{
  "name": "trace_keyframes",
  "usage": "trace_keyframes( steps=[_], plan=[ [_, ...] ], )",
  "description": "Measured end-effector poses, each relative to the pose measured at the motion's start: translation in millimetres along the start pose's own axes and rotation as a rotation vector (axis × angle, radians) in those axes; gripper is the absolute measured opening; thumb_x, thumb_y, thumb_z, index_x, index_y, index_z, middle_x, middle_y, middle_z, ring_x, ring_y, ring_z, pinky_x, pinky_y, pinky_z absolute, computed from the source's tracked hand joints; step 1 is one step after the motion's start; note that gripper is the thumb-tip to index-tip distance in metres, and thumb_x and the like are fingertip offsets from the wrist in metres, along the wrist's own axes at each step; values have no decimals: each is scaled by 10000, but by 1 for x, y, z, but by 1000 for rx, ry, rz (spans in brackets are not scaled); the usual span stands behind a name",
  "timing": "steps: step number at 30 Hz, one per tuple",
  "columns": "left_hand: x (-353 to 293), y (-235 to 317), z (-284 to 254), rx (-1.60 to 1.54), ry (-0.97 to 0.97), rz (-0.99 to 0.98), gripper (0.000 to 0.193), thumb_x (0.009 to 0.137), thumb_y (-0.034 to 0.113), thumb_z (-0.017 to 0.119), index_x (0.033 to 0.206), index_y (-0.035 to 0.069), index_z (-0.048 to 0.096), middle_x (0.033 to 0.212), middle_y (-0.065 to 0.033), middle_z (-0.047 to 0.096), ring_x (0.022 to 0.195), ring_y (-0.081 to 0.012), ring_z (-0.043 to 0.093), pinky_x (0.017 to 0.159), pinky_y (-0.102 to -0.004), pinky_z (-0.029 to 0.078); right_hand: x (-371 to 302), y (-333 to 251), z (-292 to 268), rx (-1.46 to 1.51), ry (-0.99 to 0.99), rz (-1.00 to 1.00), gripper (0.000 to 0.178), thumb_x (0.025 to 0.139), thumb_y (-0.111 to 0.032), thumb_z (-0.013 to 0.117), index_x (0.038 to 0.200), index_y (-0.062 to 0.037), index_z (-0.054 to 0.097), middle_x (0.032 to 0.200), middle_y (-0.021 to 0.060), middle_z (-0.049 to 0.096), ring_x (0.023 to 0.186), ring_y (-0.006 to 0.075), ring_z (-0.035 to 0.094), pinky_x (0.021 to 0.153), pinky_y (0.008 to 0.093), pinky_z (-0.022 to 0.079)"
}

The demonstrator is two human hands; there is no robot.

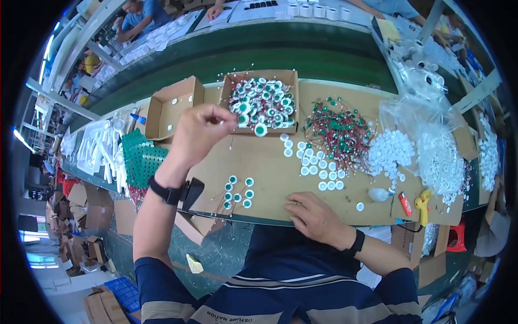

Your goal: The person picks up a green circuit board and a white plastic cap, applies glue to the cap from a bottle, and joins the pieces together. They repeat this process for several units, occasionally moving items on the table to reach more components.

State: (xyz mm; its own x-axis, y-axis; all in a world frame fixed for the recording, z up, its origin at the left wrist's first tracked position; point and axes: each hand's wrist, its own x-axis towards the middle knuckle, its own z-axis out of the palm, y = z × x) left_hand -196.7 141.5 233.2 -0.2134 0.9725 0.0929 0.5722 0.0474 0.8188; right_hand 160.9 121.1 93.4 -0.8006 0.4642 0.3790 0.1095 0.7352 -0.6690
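My left hand (202, 131) is raised beside the front left of an open cardboard box (259, 130) heaped with white discs with green centres. Its fingertips are pinched together, and thin wire ends hang beneath them; what they grip is too small to make out. One larger-looking disc (260, 129) shows against the box's front edge, close to those fingertips; whether it hangs from them I cannot tell. My right hand (319, 220) rests on the table's near edge, fingers loosely apart and holding nothing. Several wired green-centred discs (238, 197) lie in short columns between the hands.
A smaller cardboard box (172, 108) stands left, beside green perforated sheets (141, 156). To the right lie wired green parts (334, 132), plain white caps (391, 151), a white bottle (379, 194), a red lighter (405, 203) and a yellow glue gun (424, 205). Other people work across the green conveyor (270, 51).
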Motion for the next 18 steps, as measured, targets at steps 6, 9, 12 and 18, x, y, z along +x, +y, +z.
trace_keyframes(
  steps=[6, 9, 12, 18],
  plan=[
    [88, -13, 19, 151, -12, 82, 89, 964, 29, 864, 1037, -10, 832, 981, -31, 818, 918, -101, 741, 851, -286, 609, 2, 0, 1, 22, 10, -9, 415, 884, -17, 840, 1288, -9, 744, 1365, 194, 684, 1243, 402, 706, 1051, 469, 611],
    [112, -22, 29, 105, -3, 52, 85, 966, 32, 860, 1037, -8, 836, 974, -33, 817, 910, -102, 741, 841, -287, 608, 3, 1, 0, 25, 12, -11, 413, 885, -19, 843, 1286, -6, 745, 1363, 194, 683, 1243, 402, 706, 1050, 470, 611],
    [118, -28, 43, 119, -69, 15, 89, 964, 34, 860, 1041, -6, 841, 971, -41, 820, 904, -110, 744, 838, -292, 608, 2, 3, 0, 32, 12, -6, 410, 885, -20, 846, 1283, -4, 746, 1361, 194, 682, 1242, 402, 706, 1050, 471, 611],
    [101, -38, 61, 297, -226, 18, 117, 958, 46, 859, 1065, -1, 857, 993, -80, 843, 904, -148, 767, 853, -320, 618, 0, 2, 0, 48, 5, 1, 399, 890, -21, 848, 1276, 3, 747, 1358, 195, 677, 1237, 405, 705, 1045, 473, 611]
  ],
)
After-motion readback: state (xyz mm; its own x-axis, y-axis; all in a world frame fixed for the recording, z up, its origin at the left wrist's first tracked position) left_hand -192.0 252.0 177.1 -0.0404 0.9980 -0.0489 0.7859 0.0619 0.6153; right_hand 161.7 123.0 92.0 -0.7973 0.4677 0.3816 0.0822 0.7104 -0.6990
